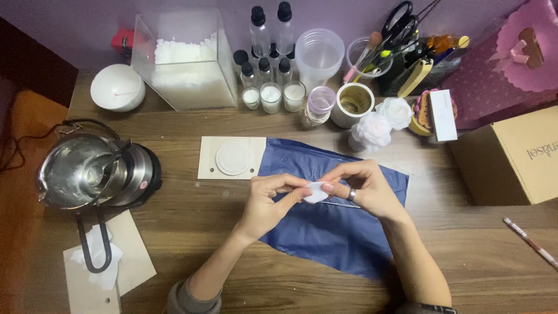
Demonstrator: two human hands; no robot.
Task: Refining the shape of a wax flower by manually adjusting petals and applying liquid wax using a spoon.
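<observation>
The small white petal-shaped wax piece [316,192] sits pinched between your two hands, its long axis running roughly from ten to four o'clock, the wider end toward your left hand. Your left hand [268,200] grips it with thumb and forefinger narrowed; your right hand [363,187], wearing a ring, pinches the other edge. Both hover above the dark blue sheet [325,232] on the wooden table [476,250]. At eleven o'clock lies a round white disc [234,157] on a beige card [208,156].

Small white flat piece [315,192], pinched above blue sheet [337,232].
</observation>
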